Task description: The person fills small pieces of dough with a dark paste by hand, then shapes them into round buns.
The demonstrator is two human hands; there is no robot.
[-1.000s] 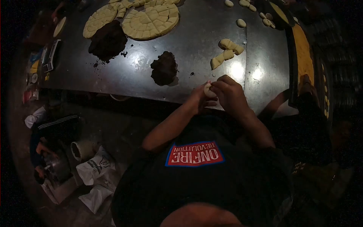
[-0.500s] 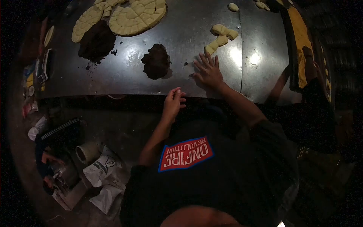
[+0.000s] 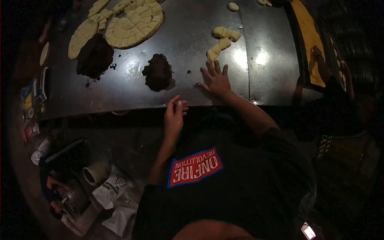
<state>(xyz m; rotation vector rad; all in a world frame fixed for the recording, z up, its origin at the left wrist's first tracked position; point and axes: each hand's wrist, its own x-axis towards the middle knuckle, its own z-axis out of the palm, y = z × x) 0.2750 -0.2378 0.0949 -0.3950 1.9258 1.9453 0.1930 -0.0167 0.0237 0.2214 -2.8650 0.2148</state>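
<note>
My right hand (image 3: 217, 81) lies with spread fingers on the metal table (image 3: 192, 90), its fingertips just below a few pale dough pieces (image 3: 220, 47). Nothing shows in its grasp. My left hand (image 3: 175, 113) hovers at the table's front edge, fingers loosely bent and apart, holding nothing visible. Above it on the table sits a dark crumbly mound (image 3: 158, 73). A second, larger dark mound (image 3: 95, 58) rests farther left, beside a big round of cut dough (image 3: 135, 25).
A yellow-surfaced tray (image 3: 309, 40) stands at the right, with another person's hand (image 3: 317, 53) over it. White sacks (image 3: 113, 188) and a bucket-like container (image 3: 95, 173) are on the floor at lower left, near another person (image 3: 52, 188). A small dough ball (image 3: 233, 7) lies at the back.
The view has shifted, so the table items appear farther left. My right hand still lies flat near the dough pieces, and my left hand remains at the table edge.
</note>
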